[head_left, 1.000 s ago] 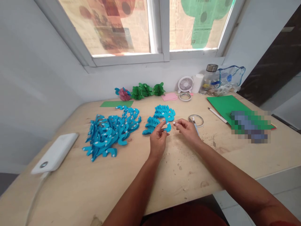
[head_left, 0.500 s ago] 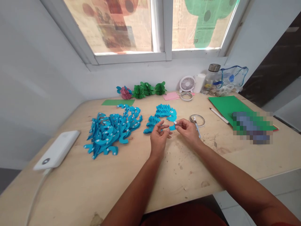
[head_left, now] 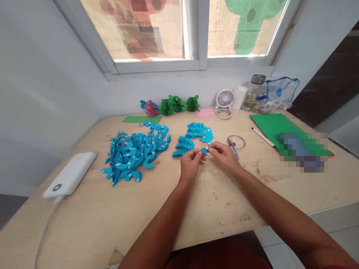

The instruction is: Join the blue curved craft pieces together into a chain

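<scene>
Between my two hands is a small blue curved paper piece (head_left: 205,150) with a white patch on it. My left hand (head_left: 191,163) pinches its left end. The right end is in the fingertips of my right hand (head_left: 223,154). Just beyond my hands lie folded blue paper pieces, one bunch (head_left: 183,145) nearer and another bunch (head_left: 195,129) farther back. A large heap of blue curved paper pieces (head_left: 131,153), dotted with white patches, spreads out to the left. Right of my right hand rests a utility knife (head_left: 235,148) across a roll of tape (head_left: 240,142).
At the left stands a white power bank (head_left: 70,174) with a cable. Along the wall are green paper shapes (head_left: 177,104), a small fan (head_left: 224,98) and a glass bottle (head_left: 252,93). A white pen (head_left: 263,137) lies beside green sheets (head_left: 273,127) on the right.
The fingers of my left hand have closed onto the left end of the blue paper piece. The view has shifted slightly; my right hand keeps its pinch.
</scene>
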The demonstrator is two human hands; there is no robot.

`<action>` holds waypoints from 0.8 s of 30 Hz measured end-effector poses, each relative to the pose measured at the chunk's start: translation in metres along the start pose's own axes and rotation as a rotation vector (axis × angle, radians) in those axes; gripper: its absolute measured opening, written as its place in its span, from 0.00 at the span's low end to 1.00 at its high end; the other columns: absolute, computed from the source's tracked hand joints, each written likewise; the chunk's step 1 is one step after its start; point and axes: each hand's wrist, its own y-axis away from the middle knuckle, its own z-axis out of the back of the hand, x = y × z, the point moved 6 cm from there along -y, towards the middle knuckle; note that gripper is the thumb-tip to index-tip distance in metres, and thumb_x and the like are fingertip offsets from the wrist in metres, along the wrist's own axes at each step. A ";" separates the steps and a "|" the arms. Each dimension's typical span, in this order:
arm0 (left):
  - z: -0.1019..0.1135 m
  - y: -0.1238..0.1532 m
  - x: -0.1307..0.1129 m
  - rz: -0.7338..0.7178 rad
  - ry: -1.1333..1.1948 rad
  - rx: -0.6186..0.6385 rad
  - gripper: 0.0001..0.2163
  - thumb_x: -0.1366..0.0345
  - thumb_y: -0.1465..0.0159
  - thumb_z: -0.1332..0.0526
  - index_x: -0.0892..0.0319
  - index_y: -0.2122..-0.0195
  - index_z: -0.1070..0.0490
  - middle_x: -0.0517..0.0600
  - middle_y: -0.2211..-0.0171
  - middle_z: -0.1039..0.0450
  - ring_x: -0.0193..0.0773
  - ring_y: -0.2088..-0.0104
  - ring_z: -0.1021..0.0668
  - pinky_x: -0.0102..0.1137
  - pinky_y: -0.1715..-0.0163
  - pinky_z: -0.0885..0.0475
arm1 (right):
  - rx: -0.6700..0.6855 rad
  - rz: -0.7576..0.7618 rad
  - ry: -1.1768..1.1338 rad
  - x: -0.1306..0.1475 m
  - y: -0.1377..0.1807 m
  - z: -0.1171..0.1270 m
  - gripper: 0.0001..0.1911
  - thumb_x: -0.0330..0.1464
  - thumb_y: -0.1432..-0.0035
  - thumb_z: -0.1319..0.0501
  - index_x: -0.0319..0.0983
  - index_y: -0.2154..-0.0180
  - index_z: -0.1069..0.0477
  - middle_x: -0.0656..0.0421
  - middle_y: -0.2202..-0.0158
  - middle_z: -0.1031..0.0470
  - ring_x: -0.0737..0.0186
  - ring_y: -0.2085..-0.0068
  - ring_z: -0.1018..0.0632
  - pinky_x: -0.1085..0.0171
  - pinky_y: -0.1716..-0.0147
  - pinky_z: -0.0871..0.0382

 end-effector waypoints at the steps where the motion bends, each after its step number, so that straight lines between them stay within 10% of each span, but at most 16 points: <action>1: 0.000 0.000 -0.001 -0.023 -0.025 0.016 0.10 0.62 0.47 0.40 0.64 0.68 0.27 0.53 0.73 0.24 0.34 0.76 0.24 0.27 0.78 0.31 | 0.015 0.014 0.020 0.001 0.000 -0.001 0.08 0.36 0.47 0.43 0.38 0.70 0.30 0.59 0.70 0.29 0.64 0.67 0.29 0.66 0.67 0.37; 24: -0.007 0.004 -0.011 -0.265 -0.395 0.134 0.09 0.68 0.41 0.46 0.59 0.69 0.27 0.49 0.73 0.25 0.35 0.71 0.23 0.29 0.70 0.29 | 0.046 0.070 0.420 -0.002 0.002 -0.002 0.07 0.32 0.45 0.47 0.40 0.72 0.32 0.60 0.72 0.29 0.64 0.68 0.30 0.66 0.68 0.41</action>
